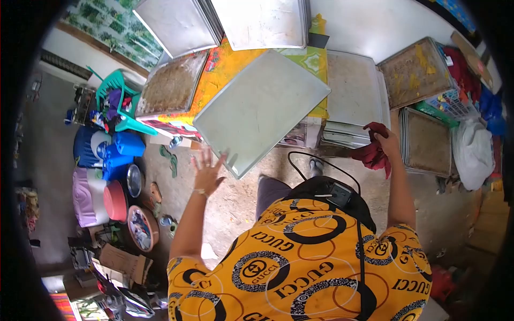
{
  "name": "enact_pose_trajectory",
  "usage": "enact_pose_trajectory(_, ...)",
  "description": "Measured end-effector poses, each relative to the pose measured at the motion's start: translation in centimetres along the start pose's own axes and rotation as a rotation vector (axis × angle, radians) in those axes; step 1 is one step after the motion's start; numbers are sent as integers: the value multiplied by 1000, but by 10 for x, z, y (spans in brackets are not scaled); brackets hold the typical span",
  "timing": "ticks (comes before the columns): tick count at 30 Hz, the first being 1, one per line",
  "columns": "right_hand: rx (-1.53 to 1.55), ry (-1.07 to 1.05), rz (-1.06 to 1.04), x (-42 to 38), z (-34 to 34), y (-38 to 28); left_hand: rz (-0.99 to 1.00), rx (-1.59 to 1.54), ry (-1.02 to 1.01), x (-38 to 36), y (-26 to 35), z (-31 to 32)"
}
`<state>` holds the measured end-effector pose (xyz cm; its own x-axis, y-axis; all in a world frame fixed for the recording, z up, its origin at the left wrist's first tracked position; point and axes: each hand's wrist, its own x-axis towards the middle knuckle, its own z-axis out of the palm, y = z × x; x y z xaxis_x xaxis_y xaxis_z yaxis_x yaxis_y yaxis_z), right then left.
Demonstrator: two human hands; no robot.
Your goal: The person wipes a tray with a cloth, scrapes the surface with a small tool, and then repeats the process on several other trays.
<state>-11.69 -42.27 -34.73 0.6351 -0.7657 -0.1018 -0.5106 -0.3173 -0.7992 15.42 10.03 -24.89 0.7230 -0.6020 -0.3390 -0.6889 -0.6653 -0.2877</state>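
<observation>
A grey metal baking tray [262, 109] lies at a slant across the table with the yellow floral cloth [217, 72], one corner jutting out over the near edge. Beside that corner is my left hand [207, 174], fingers spread and nothing in it. Over on the right, my right hand [388, 143] grips a dark red cloth [373, 155] that hangs down in folds. It is in front of a stack of pale trays [353, 91].
Trays stand upright [262, 24] at the back. A browned tray [171, 85] lies left on the table; another stained tray [415, 72] rests on a basket at right. A green chair [115, 101], blue containers [123, 155] and a pink basin [114, 200] line the left.
</observation>
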Motion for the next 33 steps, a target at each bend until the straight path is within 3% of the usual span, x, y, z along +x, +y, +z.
enact_pose_trajectory(3,39,6,20,-20,-14,-9,307,172,275,50,2,41)
enact_pose_trajectory(6,82,42,-13,-29,-30,2,486,-177,285,69,-1,47)
enact_pose_trajectory(10,200,126,7,-45,-51,6,447,-146,366,32,1,-32)
enact_pose_trajectory(12,200,128,91,-46,-59,-4,522,-424,364,-1,-10,-114)
enact_pose_trajectory(13,265,128,45,-42,-58,-12,531,-464,575,-8,-15,-141)
enact_pose_trajectory(15,410,123,-48,-30,-52,-31,260,-894,657,-15,-38,-174)
enact_pose_trajectory(17,488,91,-22,-18,-44,-64,172,-1356,913,-3,-55,-202)
enact_pose_trajectory(19,612,78,-60,-7,-27,-105,280,-1806,859,2,-63,-221)
enact_pose_trajectory(22,560,129,-361,-11,10,-176,135,-1860,1015,3,-48,-225)
enact_pose_trajectory(25,708,43,-795,-69,37,-283,262,-1877,1084,-7,-10,-226)
enact_pose_trajectory(27,459,135,-1208,-110,52,-343,363,-1862,1097,-17,15,-239)
enact_pose_trajectory(28,463,-71,-1284,-132,64,-366,414,-1858,1101,-22,25,-240)
enact_pose_trajectory(29,415,45,-1524,-146,76,-385,689,-1933,1105,-19,28,-221)
enact_pose_trajectory(30,381,86,-1535,-152,79,-396,702,-2288,946,-26,17,-209)
enact_pose_trajectory(32,355,176,-1529,-153,65,-414,609,-2178,998,-51,10,-213)
enact_pose_trajectory(33,363,227,-1515,-146,49,-425,513,-1711,1195,-70,20,-233)
